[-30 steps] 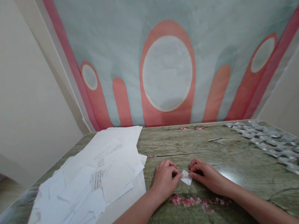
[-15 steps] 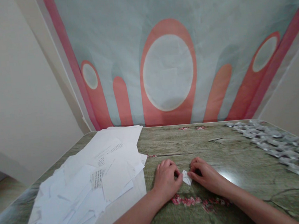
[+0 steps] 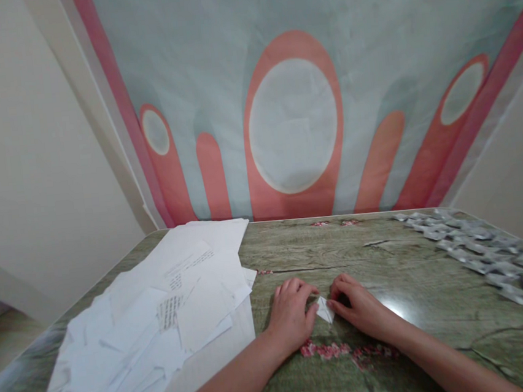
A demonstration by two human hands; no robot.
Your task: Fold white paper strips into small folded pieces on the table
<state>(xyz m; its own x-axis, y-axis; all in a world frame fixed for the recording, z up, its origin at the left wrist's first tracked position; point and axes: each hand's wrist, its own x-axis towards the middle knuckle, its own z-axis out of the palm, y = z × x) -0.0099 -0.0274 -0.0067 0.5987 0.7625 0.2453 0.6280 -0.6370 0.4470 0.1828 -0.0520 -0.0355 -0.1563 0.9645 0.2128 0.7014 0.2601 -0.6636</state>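
Note:
A small folded piece of white paper [image 3: 325, 311], diamond-shaped with crease lines, lies between my hands on the wood-patterned table. My right hand [image 3: 353, 304] pinches its right corner between thumb and bent index finger. At the left side of the paper is my left hand [image 3: 291, 310], its thumb tip at the paper's edge and its index finger raised apart from the thumb. Whether that thumb presses on the paper is too small to tell.
Loose white sheets and scraps [image 3: 131, 332], some printed, are heaped on the left. Along the right edge lie rows of several folded grey-white paper pieces [image 3: 493, 247]. Behind the table [image 3: 294, 248] hangs a blue-grey and pink patterned sheet [image 3: 211, 59].
My left index finger has lifted away from the thumb and the paper's left corner. My right hand still pinches the folded paper in nearly the same spot.

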